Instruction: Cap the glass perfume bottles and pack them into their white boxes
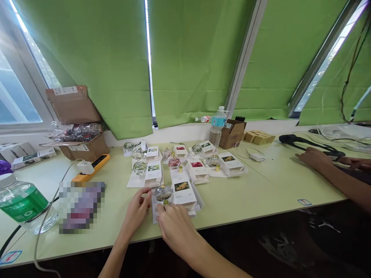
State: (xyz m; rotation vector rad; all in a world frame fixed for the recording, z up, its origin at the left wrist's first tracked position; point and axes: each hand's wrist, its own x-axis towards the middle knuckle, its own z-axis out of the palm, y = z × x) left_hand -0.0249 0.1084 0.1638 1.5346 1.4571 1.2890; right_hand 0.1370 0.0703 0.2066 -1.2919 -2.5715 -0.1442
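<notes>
A round, flat glass perfume bottle [163, 194] with a gold neck stands on white packaging near the table's front edge. Just left of it is my left hand [138, 206], fingers loosely bent and apart, with nothing visible in them. My right hand [175, 224] reaches in from the front, its fingertips closed around a small gold bottle cap [165, 202] before the bottle; the fingers partly hide it. Right of the bottle lies a white perfume box [183, 191] with a yellow flower picture. Behind stand similar sets, among them a pink bottle [174, 163] and a green-tinted bottle [139, 167].
At left are a large water bottle [26, 204], an orange power strip [91, 170], a blurred-out object [84, 208] and an open carton [84, 148]. Behind are another water bottle [217, 129] and a small carton [232, 133]. Another person's arm [327, 166] rests at right.
</notes>
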